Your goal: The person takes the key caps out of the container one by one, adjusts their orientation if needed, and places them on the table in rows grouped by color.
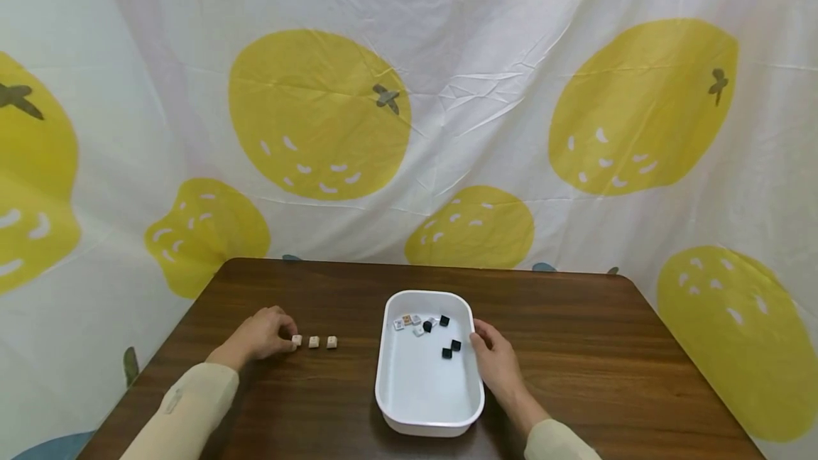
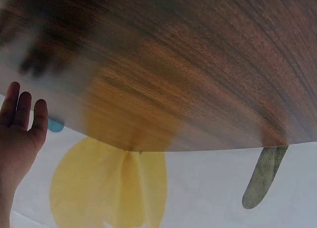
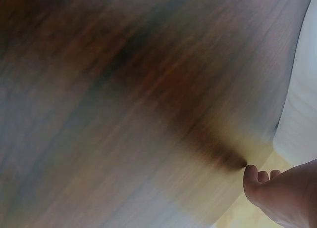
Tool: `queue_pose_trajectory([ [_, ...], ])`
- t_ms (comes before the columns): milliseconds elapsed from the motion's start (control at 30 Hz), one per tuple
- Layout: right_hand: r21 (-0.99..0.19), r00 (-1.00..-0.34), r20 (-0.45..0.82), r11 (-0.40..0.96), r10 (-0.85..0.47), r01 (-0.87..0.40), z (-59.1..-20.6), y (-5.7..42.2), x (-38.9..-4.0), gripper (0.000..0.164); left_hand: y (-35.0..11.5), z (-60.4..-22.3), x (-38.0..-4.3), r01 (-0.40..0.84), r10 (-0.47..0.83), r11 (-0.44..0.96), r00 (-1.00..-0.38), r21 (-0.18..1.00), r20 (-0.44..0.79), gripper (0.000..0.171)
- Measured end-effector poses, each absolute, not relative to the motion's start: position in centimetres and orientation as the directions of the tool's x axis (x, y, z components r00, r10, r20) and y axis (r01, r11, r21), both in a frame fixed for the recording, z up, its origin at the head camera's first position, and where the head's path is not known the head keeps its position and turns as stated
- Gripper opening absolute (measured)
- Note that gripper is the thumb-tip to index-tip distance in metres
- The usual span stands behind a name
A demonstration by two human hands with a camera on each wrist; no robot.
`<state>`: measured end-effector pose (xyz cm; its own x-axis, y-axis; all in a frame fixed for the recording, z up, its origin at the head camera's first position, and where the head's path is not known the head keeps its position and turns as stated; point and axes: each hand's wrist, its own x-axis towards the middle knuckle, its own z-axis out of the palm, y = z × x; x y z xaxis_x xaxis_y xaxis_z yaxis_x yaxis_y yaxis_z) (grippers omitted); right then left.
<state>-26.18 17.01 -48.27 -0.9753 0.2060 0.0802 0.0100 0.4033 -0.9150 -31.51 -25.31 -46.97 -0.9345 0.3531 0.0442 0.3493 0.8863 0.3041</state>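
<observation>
My left hand [image 1: 258, 336] pinches a cream keycap [image 1: 297, 340] between thumb and forefinger at the left end of a short row. Beside it on the wooden table stand a middle keycap [image 1: 314, 342] and a right-hand keycap [image 1: 331, 342]. The left wrist view shows only some fingers of that hand; the keycaps are out of its sight. My right hand [image 1: 500, 366] holds the right side of a white tray [image 1: 429, 425], thumb at the rim. In the right wrist view, curled fingers [image 3: 251, 174] show near the tray's outer wall [image 3: 301, 109].
Several white keycaps [image 1: 417, 319] and an orange-marked one [image 1: 407, 319] lie towards the tray's far end. Several black keycaps [image 1: 456, 345] lie along its right side. Behind the table [image 1: 588, 346] hangs a lemon-print cloth [image 1: 460, 119], close to the far edge.
</observation>
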Motion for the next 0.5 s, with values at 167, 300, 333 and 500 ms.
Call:
queue_pose_trajectory([
  [167, -0.918, -0.976, 0.082, 0.397, 0.202, 0.005, -48.33, 16.99, -26.07, 0.036, -25.29, -47.18, -31.59, 0.35, 0.355, 0.89, -0.934, 0.293, 0.037, 0.015],
  [300, -0.918, -0.976, 0.083, 0.398, 0.201, 0.004, -48.23, 16.97, -26.03, 0.036, -25.37, -47.28, -31.7, 0.36, 0.365, 0.887, -0.93, 0.288, 0.041, 0.015],
  [333, -0.918, -0.976, 0.077, 0.395, 0.202, 0.009, -48.21, 16.96, -26.03, 0.036, -25.37, -47.29, -31.67, 0.359, 0.364, 0.888, -0.931, 0.289, 0.039, 0.015],
  [500, -0.919, -0.977, 0.049, 0.392, 0.206, 0.036, -48.18, 16.89, -26.14, 0.037, -25.34, -47.25, -31.56, 0.343, 0.351, 0.893, -0.936, 0.291, 0.023, 0.014],
])
